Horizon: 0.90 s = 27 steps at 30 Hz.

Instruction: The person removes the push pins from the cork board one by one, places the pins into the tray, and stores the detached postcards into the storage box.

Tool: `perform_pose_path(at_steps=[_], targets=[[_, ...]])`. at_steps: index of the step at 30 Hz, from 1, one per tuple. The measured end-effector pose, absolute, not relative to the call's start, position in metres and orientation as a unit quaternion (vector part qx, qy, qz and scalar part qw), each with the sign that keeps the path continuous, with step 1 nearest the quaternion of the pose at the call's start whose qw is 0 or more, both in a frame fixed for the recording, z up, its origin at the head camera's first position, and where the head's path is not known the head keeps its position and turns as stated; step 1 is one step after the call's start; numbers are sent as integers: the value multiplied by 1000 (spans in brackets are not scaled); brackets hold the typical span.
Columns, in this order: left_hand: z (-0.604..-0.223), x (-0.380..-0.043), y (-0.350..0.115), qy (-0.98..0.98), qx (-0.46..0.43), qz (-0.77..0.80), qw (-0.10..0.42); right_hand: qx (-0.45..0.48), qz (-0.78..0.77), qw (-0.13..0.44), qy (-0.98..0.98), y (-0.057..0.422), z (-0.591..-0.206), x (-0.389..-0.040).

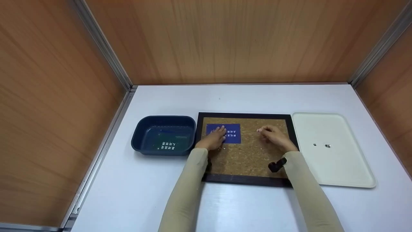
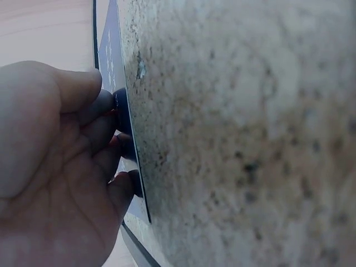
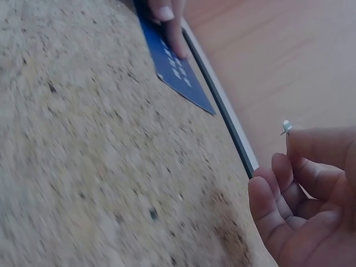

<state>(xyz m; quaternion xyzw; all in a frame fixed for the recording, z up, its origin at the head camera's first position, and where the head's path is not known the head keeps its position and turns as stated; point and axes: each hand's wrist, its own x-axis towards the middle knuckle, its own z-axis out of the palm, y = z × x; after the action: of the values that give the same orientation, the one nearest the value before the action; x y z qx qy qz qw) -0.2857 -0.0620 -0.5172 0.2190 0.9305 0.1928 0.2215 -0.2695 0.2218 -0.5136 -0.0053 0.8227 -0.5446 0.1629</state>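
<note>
My left hand (image 1: 213,139) lies over the left part of a blue card (image 1: 234,138) with white lettering, its fingertips pressing the card against a cork board (image 1: 244,161) in a dark frame. In the left wrist view the fingertips (image 2: 129,147) rest on the card, the palm raised off the board. Above the board's right half, my right hand (image 1: 276,138) pinches a small silver push pin (image 3: 286,127) between thumb and forefinger. The pin's short point shows in the right wrist view, and the other fingers are loosely curled.
Left of the board stands a dark blue basin (image 1: 136,140) holding green and blue cards with white writing. A pale tray (image 1: 341,170) at the right carries a few small metal pins (image 1: 327,146). Wooden panels (image 1: 238,42) wall in the white table (image 1: 128,187).
</note>
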Motion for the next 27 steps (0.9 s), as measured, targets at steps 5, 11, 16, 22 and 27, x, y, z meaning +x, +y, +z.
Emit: perform_pose_path(at_steps=[5,11,16,22,27], targets=[[-517,-286,-62,931,219,191,219,2,-536,162,829,237,-510,-267],[-517,-287,-63,931,213,194,222,14,-538,159,827,255,-508,-263],[-517,-287,-63,931,212,196,223,17,-544,152,825,269,-508,-259],[-518,-286,-63,931,219,189,224,13,-526,130,840,288,-507,-252],[-517,-287,-63,933,213,182,227,11,-532,116,839,305,-506,-248]])
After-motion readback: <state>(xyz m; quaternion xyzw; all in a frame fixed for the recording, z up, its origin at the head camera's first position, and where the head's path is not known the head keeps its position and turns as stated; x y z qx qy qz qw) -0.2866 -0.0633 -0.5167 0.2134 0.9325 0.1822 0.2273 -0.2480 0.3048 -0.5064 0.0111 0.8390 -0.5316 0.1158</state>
